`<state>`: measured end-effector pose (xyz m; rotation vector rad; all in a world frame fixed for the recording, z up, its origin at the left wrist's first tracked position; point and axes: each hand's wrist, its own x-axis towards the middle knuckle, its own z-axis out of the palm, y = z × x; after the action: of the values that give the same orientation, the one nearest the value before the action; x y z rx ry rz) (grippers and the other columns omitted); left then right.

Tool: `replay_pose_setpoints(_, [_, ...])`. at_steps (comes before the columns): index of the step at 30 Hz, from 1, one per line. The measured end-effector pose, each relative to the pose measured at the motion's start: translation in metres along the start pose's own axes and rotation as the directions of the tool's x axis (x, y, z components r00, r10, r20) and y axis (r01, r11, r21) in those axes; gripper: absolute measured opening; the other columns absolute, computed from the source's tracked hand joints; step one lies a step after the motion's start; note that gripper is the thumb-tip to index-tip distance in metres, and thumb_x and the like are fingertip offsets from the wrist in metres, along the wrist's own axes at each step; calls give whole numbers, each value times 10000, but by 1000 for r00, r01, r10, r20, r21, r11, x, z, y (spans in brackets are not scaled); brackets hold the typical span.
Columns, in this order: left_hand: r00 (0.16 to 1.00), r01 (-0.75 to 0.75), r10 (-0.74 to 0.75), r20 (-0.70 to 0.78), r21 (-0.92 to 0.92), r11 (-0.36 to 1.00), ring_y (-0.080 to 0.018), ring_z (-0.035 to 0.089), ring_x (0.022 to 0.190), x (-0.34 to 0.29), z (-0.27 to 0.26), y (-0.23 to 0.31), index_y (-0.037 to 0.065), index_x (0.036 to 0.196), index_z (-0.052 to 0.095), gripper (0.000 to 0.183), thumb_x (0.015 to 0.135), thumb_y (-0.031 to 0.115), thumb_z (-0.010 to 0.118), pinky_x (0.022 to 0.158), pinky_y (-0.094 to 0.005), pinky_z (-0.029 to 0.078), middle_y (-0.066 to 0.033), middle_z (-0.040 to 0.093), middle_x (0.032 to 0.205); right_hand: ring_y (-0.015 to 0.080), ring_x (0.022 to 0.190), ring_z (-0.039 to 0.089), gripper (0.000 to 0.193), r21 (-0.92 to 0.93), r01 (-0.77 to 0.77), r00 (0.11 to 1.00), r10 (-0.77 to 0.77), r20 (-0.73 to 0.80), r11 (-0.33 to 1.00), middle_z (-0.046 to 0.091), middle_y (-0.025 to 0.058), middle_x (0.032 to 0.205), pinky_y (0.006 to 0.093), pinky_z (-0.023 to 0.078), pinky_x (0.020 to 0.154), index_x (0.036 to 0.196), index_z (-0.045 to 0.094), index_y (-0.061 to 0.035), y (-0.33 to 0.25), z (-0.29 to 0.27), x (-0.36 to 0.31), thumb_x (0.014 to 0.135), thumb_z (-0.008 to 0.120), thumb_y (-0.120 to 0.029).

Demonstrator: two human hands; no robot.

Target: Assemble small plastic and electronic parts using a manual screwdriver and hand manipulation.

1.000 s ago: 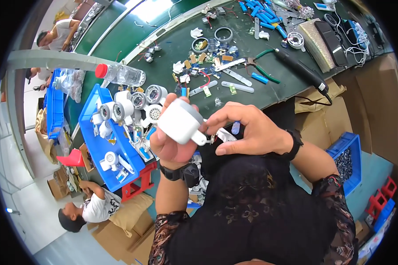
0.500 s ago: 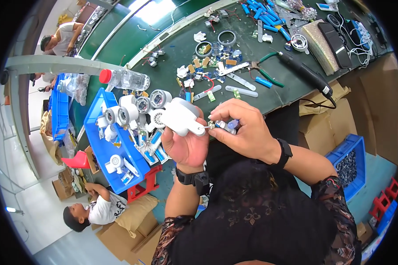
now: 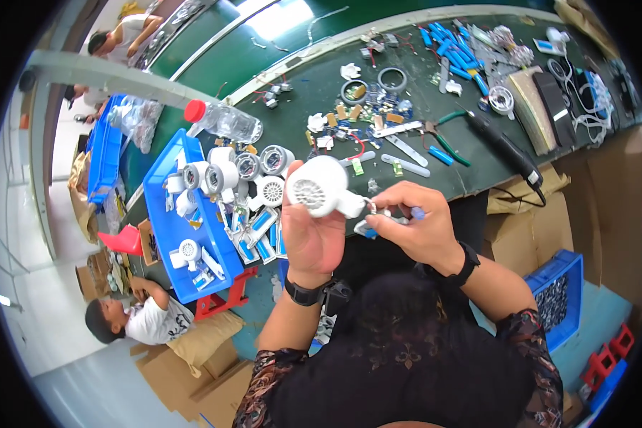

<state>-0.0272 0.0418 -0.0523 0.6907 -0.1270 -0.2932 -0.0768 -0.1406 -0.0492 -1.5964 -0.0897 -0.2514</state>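
Note:
My left hand (image 3: 312, 246) cups a white handheld-fan head (image 3: 321, 187), its round slotted grille turned up and its short neck pointing right. At the end of that neck, my right hand (image 3: 428, 227) pinches a small electronic part (image 3: 372, 207) between thumb and fingers. A blue-and-white piece (image 3: 367, 229) hangs below the right fingertips, and a purple item (image 3: 417, 212) pokes out of the same hand. How these pieces join is too small to make out. Left of my left hand lie more fan heads (image 3: 270, 191) and blue-and-white handle parts (image 3: 262, 232).
A blue bin (image 3: 165, 235) of fan parts stands at left, with a plastic bottle (image 3: 225, 123) behind it. Loose parts, green-handled pliers (image 3: 446, 135), a black electric screwdriver (image 3: 503, 146) and blue battery cells (image 3: 453, 53) cover the green table. Other people work at far left.
The fan head has turned in my left hand, so its slotted grille now shows. My right hand stays pinched at the neck. The whole view has shifted slightly.

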Motion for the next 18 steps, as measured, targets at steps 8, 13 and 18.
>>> replay_pose_setpoints(8, [995, -35, 61, -83, 282, 959, -279, 588, 1251, -1, 16, -7, 26, 1508, 323, 880, 779, -32, 812, 1012, -412, 533, -139, 548, 1390, 12, 733, 564, 162, 218, -357, 934, 347, 86, 908, 711, -5, 885, 178, 424, 618, 994, 727, -5, -1, 0, -10, 849, 785, -47])
replay_pose_setpoints(13, [986, -101, 152, -62, 498, 861, -224, 596, 1219, 0, 21, -5, 12, 1486, 345, 831, 779, -103, 765, 1004, -371, 530, -139, 567, 1340, 23, 778, 609, 150, 370, -424, 904, 407, 128, 827, 708, 12, 928, 175, 482, 661, 1027, 686, 20, 10, 1, -15, 892, 747, -5])
replay_pose_setpoints(18, [984, -149, 178, 1, 556, 818, -213, 599, 1214, -1, 16, -8, 17, 1480, 343, 831, 777, -98, 771, 1005, -370, 526, -132, 570, 1337, 33, 801, 629, 144, 354, -445, 895, 425, 137, 823, 704, 19, 938, 186, 515, 684, 1032, 673, 26, 13, 0, -17, 902, 733, 11])
